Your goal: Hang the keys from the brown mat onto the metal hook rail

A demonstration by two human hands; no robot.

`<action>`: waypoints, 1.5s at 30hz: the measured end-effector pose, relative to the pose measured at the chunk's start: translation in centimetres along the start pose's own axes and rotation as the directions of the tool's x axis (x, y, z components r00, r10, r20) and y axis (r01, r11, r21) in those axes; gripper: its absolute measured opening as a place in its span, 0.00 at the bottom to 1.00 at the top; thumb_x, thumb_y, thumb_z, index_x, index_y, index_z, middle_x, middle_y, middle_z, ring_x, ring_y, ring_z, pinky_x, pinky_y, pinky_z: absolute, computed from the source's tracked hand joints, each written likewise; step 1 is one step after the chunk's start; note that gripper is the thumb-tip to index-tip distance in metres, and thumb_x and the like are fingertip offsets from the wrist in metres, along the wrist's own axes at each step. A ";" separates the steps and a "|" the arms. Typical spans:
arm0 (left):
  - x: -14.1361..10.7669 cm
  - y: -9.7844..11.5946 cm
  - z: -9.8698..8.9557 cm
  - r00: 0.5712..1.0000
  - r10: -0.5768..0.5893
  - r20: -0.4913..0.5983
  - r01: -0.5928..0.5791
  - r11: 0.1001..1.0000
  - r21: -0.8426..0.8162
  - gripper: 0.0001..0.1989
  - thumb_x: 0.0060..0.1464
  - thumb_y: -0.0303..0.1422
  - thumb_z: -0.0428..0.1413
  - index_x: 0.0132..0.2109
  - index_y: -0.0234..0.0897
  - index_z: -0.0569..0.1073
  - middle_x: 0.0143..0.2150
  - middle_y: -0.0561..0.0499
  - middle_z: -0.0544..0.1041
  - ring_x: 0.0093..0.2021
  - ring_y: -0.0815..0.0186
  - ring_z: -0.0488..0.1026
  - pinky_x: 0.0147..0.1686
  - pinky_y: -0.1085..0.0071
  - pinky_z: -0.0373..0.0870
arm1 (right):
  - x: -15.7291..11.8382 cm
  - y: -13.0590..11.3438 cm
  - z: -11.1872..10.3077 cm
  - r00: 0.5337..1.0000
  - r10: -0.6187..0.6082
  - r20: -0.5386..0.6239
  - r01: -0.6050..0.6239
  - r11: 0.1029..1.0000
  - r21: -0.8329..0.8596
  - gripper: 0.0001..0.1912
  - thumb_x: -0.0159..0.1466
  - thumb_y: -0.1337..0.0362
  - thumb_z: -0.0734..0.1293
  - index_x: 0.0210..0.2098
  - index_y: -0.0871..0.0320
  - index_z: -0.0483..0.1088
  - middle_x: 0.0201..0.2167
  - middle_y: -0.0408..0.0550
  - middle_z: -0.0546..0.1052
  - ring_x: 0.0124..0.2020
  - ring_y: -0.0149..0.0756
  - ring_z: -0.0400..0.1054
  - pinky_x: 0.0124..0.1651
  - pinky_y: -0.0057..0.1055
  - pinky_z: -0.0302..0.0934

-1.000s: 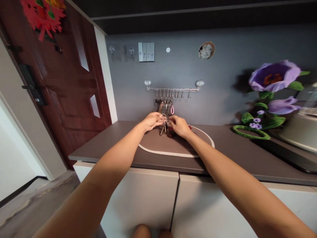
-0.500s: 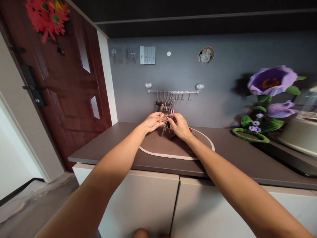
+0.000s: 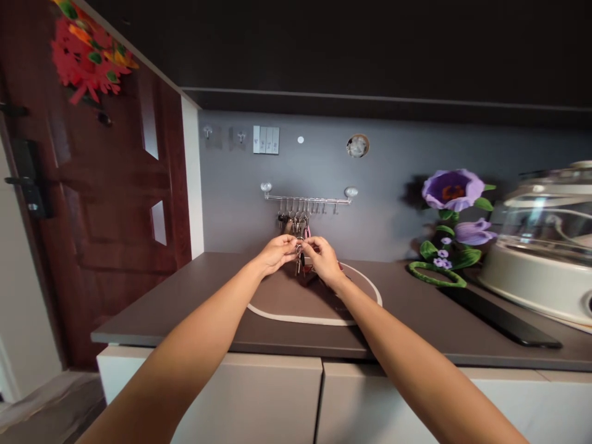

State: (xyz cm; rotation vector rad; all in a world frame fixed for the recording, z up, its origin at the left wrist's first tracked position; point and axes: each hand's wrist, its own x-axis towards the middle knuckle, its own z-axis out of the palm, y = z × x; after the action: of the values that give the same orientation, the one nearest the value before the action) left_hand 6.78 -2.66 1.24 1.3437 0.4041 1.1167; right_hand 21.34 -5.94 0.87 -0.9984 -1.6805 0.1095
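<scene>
Between my two hands hangs a bunch of keys [image 3: 298, 264] on a metal ring, just above the brown mat. My left hand [image 3: 277, 254] pinches the ring from the left. From the right, my right hand [image 3: 322, 259] grips the same ring with thumb and forefinger. Behind them a metal hook rail [image 3: 308, 200] is fixed to the wall by suction cups, with several sets of keys [image 3: 292, 222] on its left hooks. Dark and red items lie on the brown mat [image 3: 296, 302], partly hidden by my right hand.
Purple fabric flowers [image 3: 453, 190] stand on the counter [image 3: 411, 320] at the right, beside a white appliance [image 3: 531, 277] with a clear cover. A flat black object [image 3: 504, 317] lies in front of them. A dark cabinet [image 3: 370, 55] overhangs the counter. The brown door [image 3: 106, 234] is at the left.
The view has tilted up and turned right, so more of the appliance shows. Both hands still hold the key ring at nearly the same spot over the mat.
</scene>
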 end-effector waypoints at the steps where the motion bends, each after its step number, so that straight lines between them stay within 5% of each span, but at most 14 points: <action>1: 0.0 -0.1 0.0 1.000 0.008 -0.001 -0.008 1.000 0.016 0.09 0.47 0.31 0.57 0.34 0.33 0.66 0.36 0.50 0.72 0.36 0.73 0.70 0.46 0.64 0.64 | 0.0 0.1 0.0 1.000 0.011 0.006 -0.011 1.000 0.019 0.11 0.58 0.57 0.59 0.32 0.58 0.67 0.34 0.46 0.70 0.35 0.31 0.64 0.42 0.28 0.58; 6: 0.2 -0.4 0.2 0.998 0.051 -0.022 -0.050 0.998 0.039 0.10 0.46 0.33 0.57 0.36 0.33 0.67 0.36 0.49 0.72 0.37 0.71 0.70 0.45 0.64 0.65 | 0.4 0.5 0.1 0.995 0.095 0.021 -0.097 0.979 0.179 0.12 0.57 0.55 0.59 0.31 0.58 0.65 0.31 0.44 0.71 0.34 0.29 0.64 0.42 0.28 0.58; 11: 0.5 -0.8 0.1 0.985 0.013 -0.171 0.006 0.994 0.111 0.09 0.50 0.32 0.53 0.39 0.34 0.67 0.42 0.45 0.72 0.37 0.71 0.70 0.41 0.67 0.68 | 1.2 0.8 0.3 0.977 0.213 -0.021 -0.184 0.884 0.429 0.14 0.53 0.53 0.62 0.30 0.58 0.63 0.29 0.43 0.71 0.32 0.28 0.65 0.39 0.28 0.60; 16: 0.8 -1.5 0.0 0.962 0.055 -0.267 0.038 0.942 0.333 0.08 0.53 0.32 0.49 0.37 0.32 0.67 0.37 0.45 0.73 0.31 0.72 0.71 0.34 0.73 0.68 | 2.8 0.8 -0.1 0.931 0.355 -0.087 -0.257 0.804 0.536 0.13 0.50 0.55 0.65 0.28 0.58 0.62 0.25 0.41 0.70 0.26 0.26 0.64 0.30 0.24 0.59; 20: 0.9 -2.3 -0.2 0.963 0.180 -0.201 -0.019 0.788 0.616 0.07 0.52 0.30 0.47 0.34 0.32 0.68 0.31 0.47 0.73 0.27 0.72 0.70 0.30 0.75 0.66 | 4.7 0.2 -0.9 0.894 0.436 -0.102 -0.309 0.766 0.564 0.08 0.52 0.60 0.63 0.26 0.58 0.62 0.20 0.40 0.69 0.19 0.25 0.60 0.22 0.22 0.53; 24: 0.6 -2.5 -0.4 0.961 0.277 -0.018 -0.131 0.509 0.851 0.09 0.52 0.31 0.47 0.31 0.33 0.70 0.26 0.50 0.73 0.26 0.70 0.69 0.30 0.74 0.64 | 6.8 -0.4 -1.4 0.856 0.508 -0.094 -0.357 0.713 0.604 0.03 0.53 0.68 0.60 0.24 0.59 0.62 0.17 0.39 0.67 0.17 0.23 0.59 0.19 0.20 0.50; 30: -0.2 -2.0 -0.1 0.952 0.272 0.139 -0.181 0.136 0.974 0.11 0.54 0.31 0.45 0.33 0.34 0.72 0.31 0.48 0.75 0.33 0.67 0.70 0.34 0.73 0.61 | 8.9 -0.6 -1.2 0.811 0.581 -0.062 -0.421 0.655 0.627 0.06 0.52 0.73 0.58 0.20 0.60 0.60 0.12 0.38 0.64 0.14 0.23 0.56 0.18 0.21 0.50; 35: -0.1 -1.9 -0.1 0.955 0.251 0.161 -0.175 0.034 0.984 0.12 0.54 0.32 0.44 0.35 0.36 0.72 0.35 0.47 0.76 0.37 0.65 0.70 0.36 0.72 0.61 | 9.7 -0.6 -0.8 0.744 0.661 -0.099 -0.465 0.618 0.634 0.08 0.52 0.75 0.60 0.19 0.59 0.58 0.10 0.37 0.62 0.13 0.23 0.54 0.16 0.20 0.47; 45: -0.3 -1.5 0.1 0.965 0.213 0.151 -0.151 -0.016 0.988 0.13 0.55 0.33 0.44 0.35 0.36 0.73 0.35 0.47 0.76 0.36 0.65 0.70 0.36 0.72 0.61 | 10.6 0.7 -0.3 0.719 0.686 -0.106 -0.469 0.593 0.655 0.10 0.54 0.74 0.59 0.18 0.59 0.57 0.09 0.36 0.59 0.11 0.22 0.51 0.13 0.20 0.43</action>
State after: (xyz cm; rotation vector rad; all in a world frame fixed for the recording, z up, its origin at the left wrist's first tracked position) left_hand 7.31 -2.72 -0.25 2.7722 1.2961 1.0041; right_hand 21.78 1.28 8.59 -0.9740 -0.8162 0.8129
